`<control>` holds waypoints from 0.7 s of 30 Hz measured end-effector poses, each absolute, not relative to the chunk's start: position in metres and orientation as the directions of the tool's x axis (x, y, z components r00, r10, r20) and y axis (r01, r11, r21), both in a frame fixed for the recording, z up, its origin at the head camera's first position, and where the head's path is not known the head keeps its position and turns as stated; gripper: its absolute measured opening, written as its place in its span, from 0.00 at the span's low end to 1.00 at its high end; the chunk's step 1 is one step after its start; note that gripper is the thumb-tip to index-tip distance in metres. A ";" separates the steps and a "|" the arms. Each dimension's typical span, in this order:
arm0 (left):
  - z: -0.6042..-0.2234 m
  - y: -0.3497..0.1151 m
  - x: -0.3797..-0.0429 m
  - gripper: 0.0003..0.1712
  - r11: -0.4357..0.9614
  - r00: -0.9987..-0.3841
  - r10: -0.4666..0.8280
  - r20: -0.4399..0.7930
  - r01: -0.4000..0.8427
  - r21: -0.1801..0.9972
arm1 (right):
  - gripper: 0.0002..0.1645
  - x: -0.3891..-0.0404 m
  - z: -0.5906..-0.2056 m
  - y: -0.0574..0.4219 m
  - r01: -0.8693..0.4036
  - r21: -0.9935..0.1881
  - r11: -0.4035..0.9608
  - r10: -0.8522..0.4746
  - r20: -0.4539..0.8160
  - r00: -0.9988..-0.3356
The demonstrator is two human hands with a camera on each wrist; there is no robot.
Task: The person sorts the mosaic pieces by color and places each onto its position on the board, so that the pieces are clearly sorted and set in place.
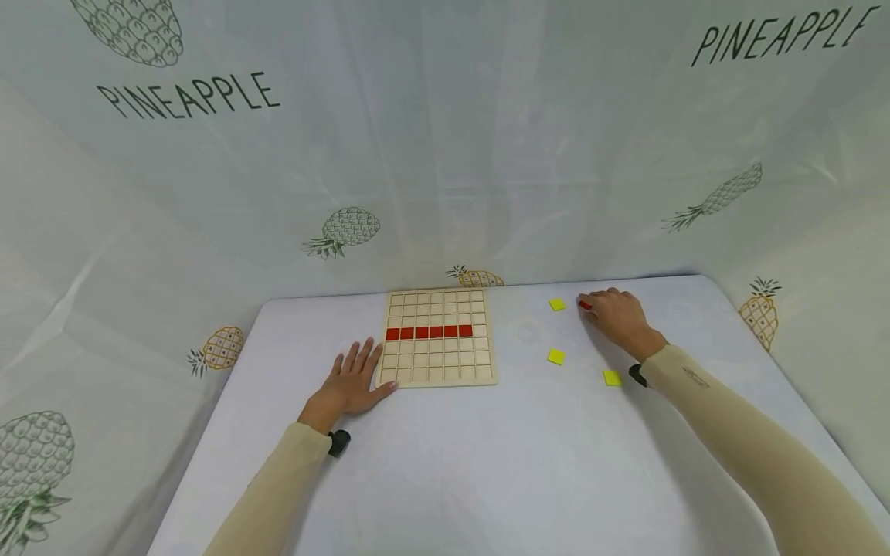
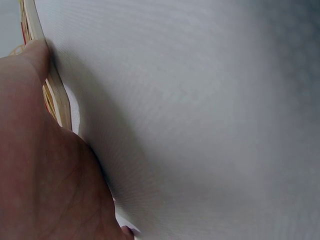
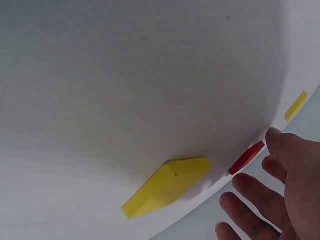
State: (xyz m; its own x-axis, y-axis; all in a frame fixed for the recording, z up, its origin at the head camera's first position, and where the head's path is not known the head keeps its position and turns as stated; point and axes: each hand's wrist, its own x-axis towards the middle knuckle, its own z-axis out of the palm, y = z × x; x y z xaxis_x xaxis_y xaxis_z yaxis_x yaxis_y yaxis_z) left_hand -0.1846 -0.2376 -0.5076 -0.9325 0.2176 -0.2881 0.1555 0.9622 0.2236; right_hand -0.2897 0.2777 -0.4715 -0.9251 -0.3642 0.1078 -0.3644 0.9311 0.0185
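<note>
A pale wooden grid board lies on the white table, with a row of several red square tiles across its middle. My left hand rests flat by the board's left side, fingers spread, the thumb at its near corner; in the left wrist view the thumb touches the board's edge. Far to the right, my right hand pinches one red tile at the fingertips. The right wrist view has this red tile between thumb and fingers, low over the table.
Three yellow square tiles lie loose between the board and the right arm: a far one, a middle one and a near one by the right wrist. Behind the table hangs a pineapple-printed cloth.
</note>
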 end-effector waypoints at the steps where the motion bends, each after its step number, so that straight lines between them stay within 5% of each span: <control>1: -0.508 -0.237 -0.184 0.55 0.962 -0.934 0.218 -0.285 0.155 0.226 | 0.25 -0.290 -0.472 0.277 -0.368 0.020 0.930 -0.368 0.110 -0.923; 21: -0.508 -0.237 -0.184 0.55 0.964 -0.936 0.211 -0.282 0.151 0.221 | 0.12 -0.295 -0.472 0.264 -0.364 0.038 0.931 -0.366 0.106 -0.925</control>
State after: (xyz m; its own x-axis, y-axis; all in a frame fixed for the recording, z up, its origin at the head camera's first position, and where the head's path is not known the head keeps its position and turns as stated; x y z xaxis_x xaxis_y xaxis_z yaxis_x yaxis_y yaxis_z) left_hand -0.1838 -0.2370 -0.5082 -0.9359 0.2114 -0.2818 0.1511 0.9636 0.2207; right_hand -0.2945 0.2641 -0.4721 -0.9247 -0.3658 0.1055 -0.3638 0.9307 0.0385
